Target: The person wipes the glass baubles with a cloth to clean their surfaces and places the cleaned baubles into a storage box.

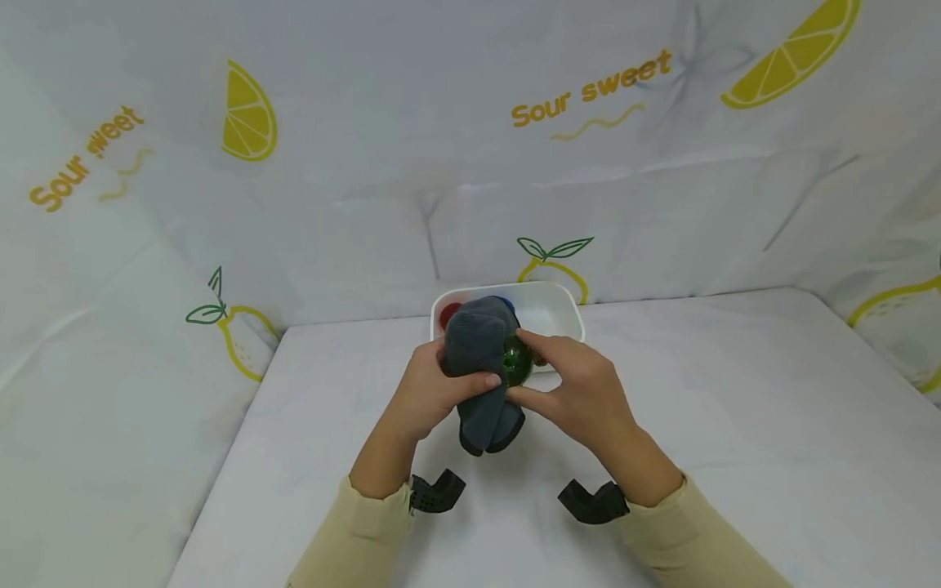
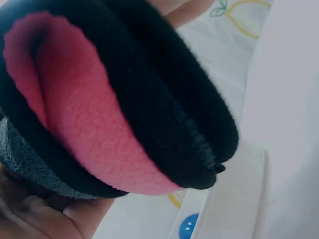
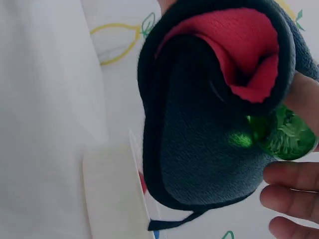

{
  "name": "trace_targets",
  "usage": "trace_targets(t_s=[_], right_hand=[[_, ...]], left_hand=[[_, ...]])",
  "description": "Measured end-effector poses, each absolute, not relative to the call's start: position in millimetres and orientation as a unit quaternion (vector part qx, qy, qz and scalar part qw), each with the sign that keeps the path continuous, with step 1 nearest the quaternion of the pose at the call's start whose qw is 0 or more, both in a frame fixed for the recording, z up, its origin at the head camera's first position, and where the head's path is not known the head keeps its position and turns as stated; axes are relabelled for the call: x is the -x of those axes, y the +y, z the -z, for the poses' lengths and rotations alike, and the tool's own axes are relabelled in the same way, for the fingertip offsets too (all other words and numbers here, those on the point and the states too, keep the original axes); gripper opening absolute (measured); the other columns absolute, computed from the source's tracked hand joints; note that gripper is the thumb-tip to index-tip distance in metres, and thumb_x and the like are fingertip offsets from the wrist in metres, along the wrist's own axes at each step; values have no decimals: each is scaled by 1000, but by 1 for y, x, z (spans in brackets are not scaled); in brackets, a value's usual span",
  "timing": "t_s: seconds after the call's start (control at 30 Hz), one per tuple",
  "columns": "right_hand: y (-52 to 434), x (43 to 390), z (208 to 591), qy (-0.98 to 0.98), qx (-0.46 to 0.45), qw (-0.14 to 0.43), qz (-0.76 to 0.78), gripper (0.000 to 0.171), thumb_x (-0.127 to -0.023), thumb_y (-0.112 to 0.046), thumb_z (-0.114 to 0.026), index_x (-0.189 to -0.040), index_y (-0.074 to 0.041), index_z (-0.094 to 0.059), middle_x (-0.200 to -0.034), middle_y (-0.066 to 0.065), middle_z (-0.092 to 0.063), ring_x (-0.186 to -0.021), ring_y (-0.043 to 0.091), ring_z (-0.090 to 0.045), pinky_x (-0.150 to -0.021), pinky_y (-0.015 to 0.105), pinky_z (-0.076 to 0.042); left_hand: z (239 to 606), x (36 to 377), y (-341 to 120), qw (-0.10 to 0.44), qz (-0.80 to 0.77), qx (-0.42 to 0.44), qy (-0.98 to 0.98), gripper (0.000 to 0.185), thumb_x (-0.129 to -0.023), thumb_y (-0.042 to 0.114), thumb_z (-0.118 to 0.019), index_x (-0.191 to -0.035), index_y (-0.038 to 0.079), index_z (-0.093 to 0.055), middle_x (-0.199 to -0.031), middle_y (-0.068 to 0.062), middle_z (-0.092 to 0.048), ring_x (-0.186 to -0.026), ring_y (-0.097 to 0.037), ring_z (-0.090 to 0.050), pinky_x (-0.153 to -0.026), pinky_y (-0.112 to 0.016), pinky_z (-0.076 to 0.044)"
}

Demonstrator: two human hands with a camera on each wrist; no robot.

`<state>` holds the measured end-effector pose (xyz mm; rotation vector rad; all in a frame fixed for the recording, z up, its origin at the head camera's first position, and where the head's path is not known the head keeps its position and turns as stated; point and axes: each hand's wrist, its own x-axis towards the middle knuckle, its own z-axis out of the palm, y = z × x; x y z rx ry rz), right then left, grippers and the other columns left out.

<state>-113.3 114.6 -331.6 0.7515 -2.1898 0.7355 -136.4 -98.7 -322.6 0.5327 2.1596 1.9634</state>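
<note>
Your left hand (image 1: pixel 430 392) grips a grey cloth (image 1: pixel 478 359) at the centre of the head view, thumb curled across its front. The cloth is folded over on itself; both wrist views show a black edge binding and a red fleece lining (image 3: pixel 239 50). Its lower end hangs just above the table (image 1: pixel 735 425).

Your right hand (image 1: pixel 573 384) pinches a green ball (image 1: pixel 516 359), fingers above and thumb below. The ball sits against the right edge of the cloth, partly tucked under the fold; the right wrist view shows it as translucent green, at the right edge of the frame, touching the fleece.

Directly behind both hands, upper centre of the head view, stands a white tub (image 1: pixel 559 306). A red object (image 1: pixel 448 314) lies in its left end and something blue shows just behind the cloth; neither can be identified further.

Step in hand, as judged: wiping or wrapping the ball with the cloth, mid-action, over the table and in front of the tub.

Next move, as judged: turn the ball with your right fingers while your left hand keeps the cloth pressed against it. Maintain the pinch, since a smooth ball may slip from the fleece and roll off the table.
</note>
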Motion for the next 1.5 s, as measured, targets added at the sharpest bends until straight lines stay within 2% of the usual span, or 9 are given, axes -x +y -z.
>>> trace_targets(t_s=[0.13,0.27,0.43,0.6,0.87,1.0,1.2,1.43,1.5], right_hand=[[112,109,330,-849,-283,318,-312,72,-65,-21,-92,-128,-5,-62,-90,6,-71,-78,16,-66,-67,32,-58],[114,106,325,-842,-305,284,-342,72,-68,-14,-90,-133,-5,-59,-94,4,-71,-81,13,-66,-72,30,-58],[120,104,321,-820,-336,272,-374,72,-65,-9,-91,-130,-4,-62,-100,5,-74,-81,12,-69,-72,26,-57],[124,104,318,-822,-321,277,-380,68,-61,-16,-93,-123,-6,-68,-96,2,-75,-80,12,-69,-66,18,-52],[126,99,318,-843,-282,253,-383,57,-63,-28,-93,-111,-6,-71,-95,0,-75,-81,11,-69,-63,25,-53],[126,96,318,-842,-289,287,-354,61,-61,-30,-93,-112,-5,-71,-93,1,-75,-79,12,-69,-61,23,-53],[121,98,318,-824,-322,347,-312,71,-60,-26,-92,-122,-2,-68,-98,8,-75,-79,17,-69,-63,27,-56],[120,95,316,-813,-339,357,-311,64,-75,-34,-83,-127,-2,-65,-109,10,-73,-98,22,-70,-78,35,-58],[119,96,316,-809,-343,358,-315,64,-72,-28,-87,-127,-2,-65,-111,11,-73,-101,24,-70,-80,36,-58]], left_hand=[[321,134,-99,65,-665,-169,724,53,-78,17,-81,-127,10,-60,-119,-10,-67,-107,-24,-64,-89,-39,-55],[320,133,-102,57,-683,-176,707,53,-79,15,-80,-127,6,-60,-119,-13,-66,-105,-24,-64,-89,-39,-55],[320,132,-106,71,-698,-206,682,54,-81,16,-79,-127,-2,-58,-116,-18,-65,-100,-23,-65,-85,-39,-56],[317,132,-107,74,-681,-233,690,55,-81,19,-80,-128,0,-58,-117,-17,-65,-100,-24,-66,-86,-40,-57],[315,125,-102,65,-656,-246,710,55,-81,25,-80,-127,6,-59,-118,-14,-66,-102,-26,-65,-86,-41,-57],[313,122,-97,69,-657,-239,711,55,-81,25,-79,-128,6,-58,-120,-14,-65,-104,-25,-65,-87,-40,-57],[312,121,-99,44,-656,-204,725,51,-80,23,-80,-125,6,-61,-118,-13,-66,-103,-24,-65,-86,-39,-56],[311,120,-99,15,-685,-182,705,43,-83,12,-77,-120,-3,-63,-112,-18,-67,-96,-21,-67,-83,-38,-57],[309,120,-99,6,-700,-179,691,42,-83,11,-77,-119,-6,-62,-111,-19,-67,-94,-20,-67,-82,-37,-57]])
